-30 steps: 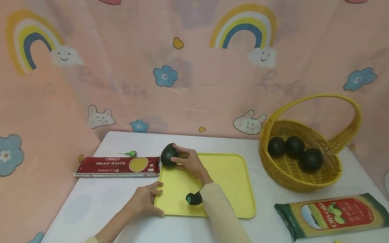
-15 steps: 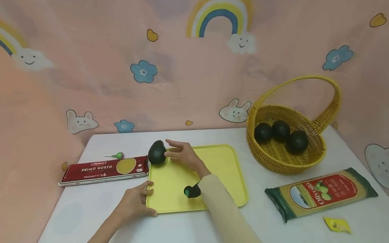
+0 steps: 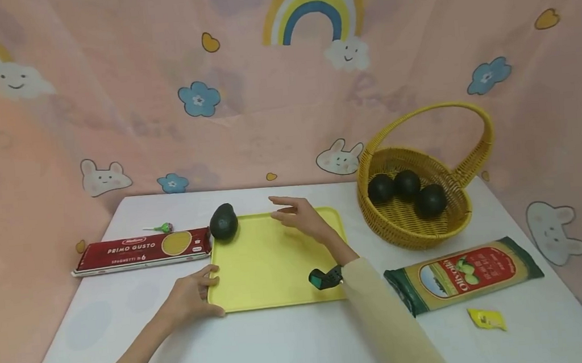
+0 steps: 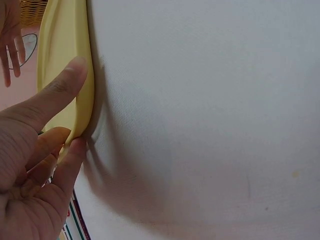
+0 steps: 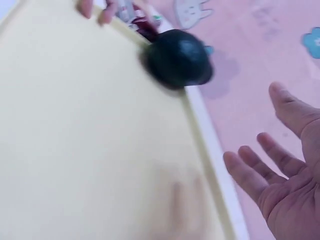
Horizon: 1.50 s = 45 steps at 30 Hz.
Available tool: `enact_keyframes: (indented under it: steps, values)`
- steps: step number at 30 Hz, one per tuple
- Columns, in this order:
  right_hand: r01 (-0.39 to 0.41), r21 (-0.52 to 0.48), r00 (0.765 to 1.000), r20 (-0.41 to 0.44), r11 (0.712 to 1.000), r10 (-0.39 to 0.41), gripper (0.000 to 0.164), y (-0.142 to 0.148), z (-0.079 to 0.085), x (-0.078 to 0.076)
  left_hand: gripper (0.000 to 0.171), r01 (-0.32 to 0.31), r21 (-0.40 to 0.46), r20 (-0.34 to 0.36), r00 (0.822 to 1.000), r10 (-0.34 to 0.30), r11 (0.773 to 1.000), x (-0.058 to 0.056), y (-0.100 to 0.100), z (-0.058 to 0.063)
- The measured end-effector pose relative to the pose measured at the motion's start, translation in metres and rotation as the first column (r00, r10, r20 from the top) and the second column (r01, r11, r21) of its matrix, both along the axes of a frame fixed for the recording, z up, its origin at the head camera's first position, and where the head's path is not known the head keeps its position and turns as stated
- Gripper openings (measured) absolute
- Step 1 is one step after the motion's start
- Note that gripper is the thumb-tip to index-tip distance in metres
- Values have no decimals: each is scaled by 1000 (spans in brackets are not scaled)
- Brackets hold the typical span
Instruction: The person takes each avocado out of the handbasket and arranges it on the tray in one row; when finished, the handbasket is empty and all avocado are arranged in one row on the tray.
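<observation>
A dark green avocado (image 3: 223, 222) rests at the far left corner of the yellow tray (image 3: 267, 269). In the right wrist view the avocado (image 5: 177, 59) lies over the tray's rim. My left hand (image 3: 189, 298) holds the tray's near left corner; the left wrist view has the thumb along the near rim and fingertips at the side edge. Over the tray's far right part, my right hand (image 3: 301, 217) hovers with fingers extended and nothing in them. A gap separates this hand (image 5: 295, 200) from the avocado.
A yellow wicker basket (image 3: 365, 215) with several dark avocados stands at the back right. A red spaghetti pack (image 3: 137, 252) lies left of the tray, a green-wrapped lollipop (image 3: 165, 228) behind it. At right are an Olivoilà pack (image 3: 465, 276) and a small yellow packet (image 3: 488, 319).
My right hand has let go of the avocado and moved right, leaving it at the tray's far left corner. My left hand stays on the tray. The head view has shifted right and down.
</observation>
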State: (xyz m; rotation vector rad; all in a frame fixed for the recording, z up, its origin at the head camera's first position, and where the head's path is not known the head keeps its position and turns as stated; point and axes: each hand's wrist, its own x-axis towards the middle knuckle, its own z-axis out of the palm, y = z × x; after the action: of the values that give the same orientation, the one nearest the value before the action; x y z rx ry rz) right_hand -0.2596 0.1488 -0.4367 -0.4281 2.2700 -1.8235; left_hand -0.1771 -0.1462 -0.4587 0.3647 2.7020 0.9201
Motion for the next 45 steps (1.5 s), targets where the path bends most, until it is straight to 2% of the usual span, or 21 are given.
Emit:
enact_keyframes:
  steps: [10, 15, 21, 25, 29, 31, 34, 38, 41, 45]
  values:
    - [44, -37, 998, -41, 998, -46, 48, 70, 18, 38, 74, 1, 9, 2, 1000, -1, 1000, 0, 2, -2]
    - [120, -63, 989, -77, 991, -125, 48, 101, 16, 52, 75, 2, -9, -8, 1000, -3, 1000, -1, 3, -3]
    - [250, -105, 956, -129, 963, -262, 45, 144, 8, 62, 74, 0, -18, -10, 1000, 0, 1000, -1, 3, -5]
    - [328, -157, 927, -137, 932, -349, 41, 171, 8, 67, 74, -2, -10, -1, 1000, 2, 1000, 0, 3, -3]
    - [391, -195, 902, -112, 899, -417, 44, 193, 8, 64, 74, 1, -13, 10, 1000, 0, 1000, 0, 3, 0]
    - [409, -165, 902, -72, 897, -425, 50, 203, 8, 59, 75, 0, -16, 6, 1000, 0, 1000, 0, 2, 1]
    - [400, -52, 916, 10, 915, -400, 61, 216, 9, 48, 75, -2, -17, 7, 1000, 2, 1000, 1, 1, 2]
    - [345, 76, 927, 127, 936, -352, 70, 230, 9, 38, 75, 7, -11, 2, 1000, -7, 1000, 2, 0, 1]
    - [315, 84, 929, 179, 945, -325, 71, 236, 10, 32, 74, 17, -1, -6, 1000, -17, 1000, 2, 1, 1]
    - [265, 94, 939, 199, 959, -280, 70, 237, 12, 24, 73, 17, -1, -13, 1000, -17, 1000, 3, 2, 3]
